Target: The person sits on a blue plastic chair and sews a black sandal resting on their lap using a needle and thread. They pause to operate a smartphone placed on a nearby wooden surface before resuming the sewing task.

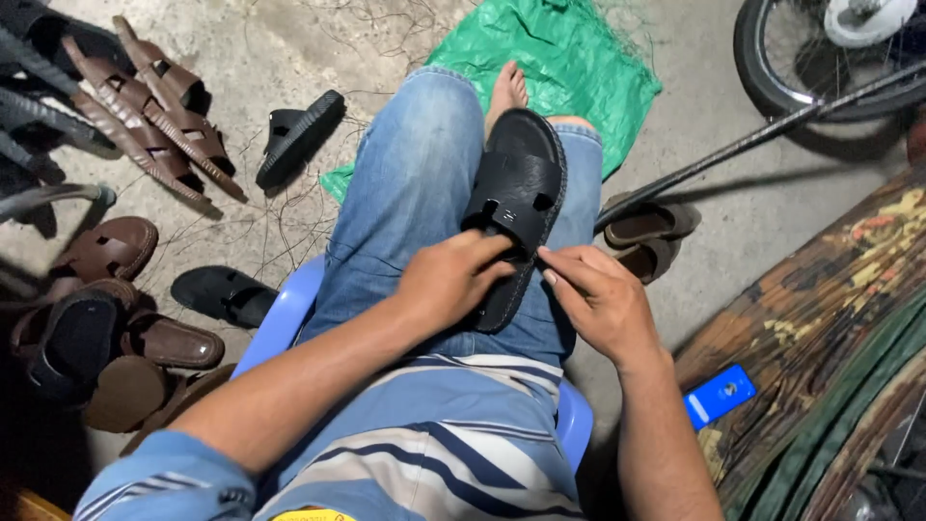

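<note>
Head view showed a black sandal (516, 207) lying sole-down along the person's right thigh, so the lap carried it. The left hand (453, 280) closed over its strap to keep it steady; the right hand (598, 299) pinched the sole edge. Brown sandals (145, 116) lay on the floor (289, 39), well apart.

Brown sandals (145, 106) lie in a pile on the floor. A green bag (569, 58) is spread out. A wheel (820, 58) stands near a blue card (720, 395).
</note>
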